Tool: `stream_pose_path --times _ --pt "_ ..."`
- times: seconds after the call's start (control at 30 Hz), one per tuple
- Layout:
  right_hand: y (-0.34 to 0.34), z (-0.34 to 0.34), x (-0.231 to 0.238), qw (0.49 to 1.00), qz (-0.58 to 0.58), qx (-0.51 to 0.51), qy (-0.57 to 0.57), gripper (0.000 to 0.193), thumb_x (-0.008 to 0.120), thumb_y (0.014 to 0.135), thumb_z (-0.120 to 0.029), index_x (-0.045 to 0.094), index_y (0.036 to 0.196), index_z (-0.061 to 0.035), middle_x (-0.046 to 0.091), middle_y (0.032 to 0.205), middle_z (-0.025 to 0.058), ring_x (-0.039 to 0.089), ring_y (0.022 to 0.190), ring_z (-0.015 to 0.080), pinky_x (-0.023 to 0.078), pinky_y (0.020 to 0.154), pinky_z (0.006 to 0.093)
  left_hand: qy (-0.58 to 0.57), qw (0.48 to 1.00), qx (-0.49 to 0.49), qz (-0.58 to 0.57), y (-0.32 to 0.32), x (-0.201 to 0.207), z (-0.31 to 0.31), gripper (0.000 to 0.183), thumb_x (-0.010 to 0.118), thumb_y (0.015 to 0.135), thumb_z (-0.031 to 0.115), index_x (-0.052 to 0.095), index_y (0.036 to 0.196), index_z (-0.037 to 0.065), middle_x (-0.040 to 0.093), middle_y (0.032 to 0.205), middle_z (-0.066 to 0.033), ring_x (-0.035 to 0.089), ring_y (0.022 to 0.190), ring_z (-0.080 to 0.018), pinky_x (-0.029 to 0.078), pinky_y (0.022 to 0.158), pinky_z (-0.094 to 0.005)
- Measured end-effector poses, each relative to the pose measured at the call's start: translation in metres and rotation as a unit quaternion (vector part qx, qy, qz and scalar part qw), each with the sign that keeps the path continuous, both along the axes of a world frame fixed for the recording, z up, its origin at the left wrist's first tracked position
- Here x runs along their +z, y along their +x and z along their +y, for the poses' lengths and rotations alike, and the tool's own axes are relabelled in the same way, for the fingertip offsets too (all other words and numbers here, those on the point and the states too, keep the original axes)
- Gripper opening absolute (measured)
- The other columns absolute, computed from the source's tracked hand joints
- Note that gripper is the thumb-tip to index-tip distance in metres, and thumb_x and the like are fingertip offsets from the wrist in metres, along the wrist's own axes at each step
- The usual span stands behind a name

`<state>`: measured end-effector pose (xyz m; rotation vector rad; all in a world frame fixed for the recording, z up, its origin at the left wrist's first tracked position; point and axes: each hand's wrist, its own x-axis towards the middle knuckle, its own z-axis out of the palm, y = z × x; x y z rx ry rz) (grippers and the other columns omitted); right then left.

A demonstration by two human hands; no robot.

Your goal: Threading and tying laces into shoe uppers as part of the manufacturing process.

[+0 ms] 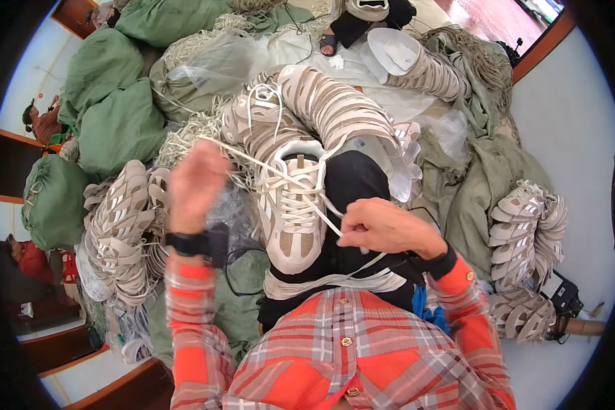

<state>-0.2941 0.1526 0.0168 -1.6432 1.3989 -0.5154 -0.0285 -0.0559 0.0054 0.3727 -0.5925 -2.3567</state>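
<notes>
A beige and white sneaker upper [294, 247] lies on my lap, its toe toward me. Cream shoelace [298, 205] criss-crosses its front through the eyelets. My left hand [199, 183], blurred by motion, is raised left of the shoe; a taut lace end runs up to its fingers. To the right of the shoe, my right hand [386, 225] is closed in a pinch on the other lace end. A bundle of loose laces [335, 283] lies across my lap. Just beyond stands a curved stack of nested uppers [338, 102], with a laced one [260, 113] at its left end.
Green sacks [123, 123] pile up at the left. More stacked uppers stand at the left [119, 232], far right [420, 72] and right [519, 232]. Tangled laces [191, 137] lie behind my left hand. A person's sandalled foot [329, 45] shows at the back.
</notes>
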Motion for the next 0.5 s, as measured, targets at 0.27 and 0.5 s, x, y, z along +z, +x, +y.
stream_pose_path --times 0.27,0.5 --pt "-0.003 -0.043 -0.038 0.998 -0.015 0.030 -0.062 0.018 0.059 0.084 -0.019 0.060 0.092 -0.0029 0.058 0.066 0.0116 0.054 0.053 0.0215 0.042 0.052 0.0326 -0.233 0.921 0.300 0.085 0.188 0.104 -0.149 0.005 0.048 0.086 -0.003 0.044 0.090 -0.002 0.040 0.082 -0.0073 0.038 0.076 -0.0190 0.035 0.073 -0.0321" --pt "0.002 -0.049 -0.046 0.967 -0.189 -0.166 0.044 0.015 0.054 0.088 -0.011 0.058 0.100 -0.0037 0.055 0.066 0.0004 0.051 0.051 0.0062 0.040 0.044 0.0205 -0.327 0.897 0.297 -0.032 0.214 0.149 -0.138 0.009 0.047 0.092 0.002 0.044 0.084 0.002 0.037 0.079 -0.0043 0.036 0.073 -0.0157 0.033 0.071 -0.0322"
